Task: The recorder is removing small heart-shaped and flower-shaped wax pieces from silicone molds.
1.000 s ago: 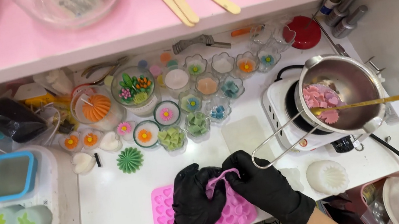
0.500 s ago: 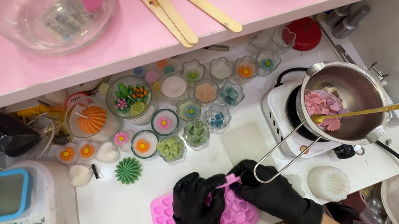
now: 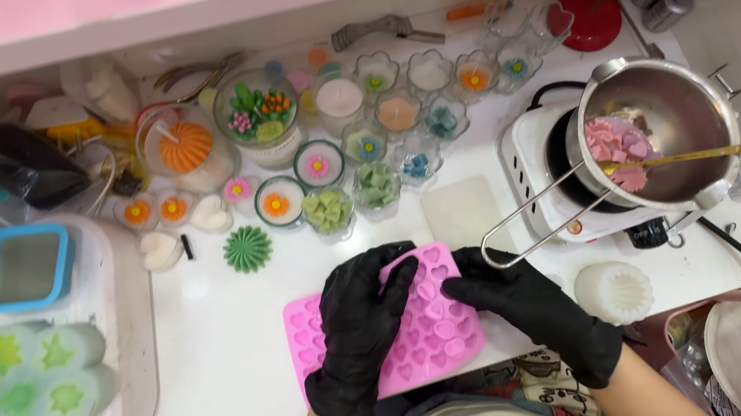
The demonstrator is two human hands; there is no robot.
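Both hands in black gloves on the pink silicone heart mold [image 3: 403, 334], which lies flat at the near edge of the white table [image 3: 211, 338], just in front of the person. Left hand [image 3: 363, 336] lies over the mold's middle, fingers curled over its far edge, gripping it. Right hand [image 3: 520, 308] pinches the mold's right edge, closed on it.

Risk, as I judge it: the mold is soft and floppy, so bending it hard could flick pieces out or push it off the table edge. The wire handle [image 3: 534, 215] of the steel melting pot [image 3: 663, 136] juts out close to the right hand; a bump could tip the pot off the small white hot plate [image 3: 538, 178].

Pot is shiny metal, with pink heart-shaped wax pieces [image 3: 614, 150] and a wooden stir stick [image 3: 716, 153] across it. Glass cups with coloured flower candles [image 3: 378, 135] stand behind; a ribbed green candle [image 3: 248, 249] sits well left.
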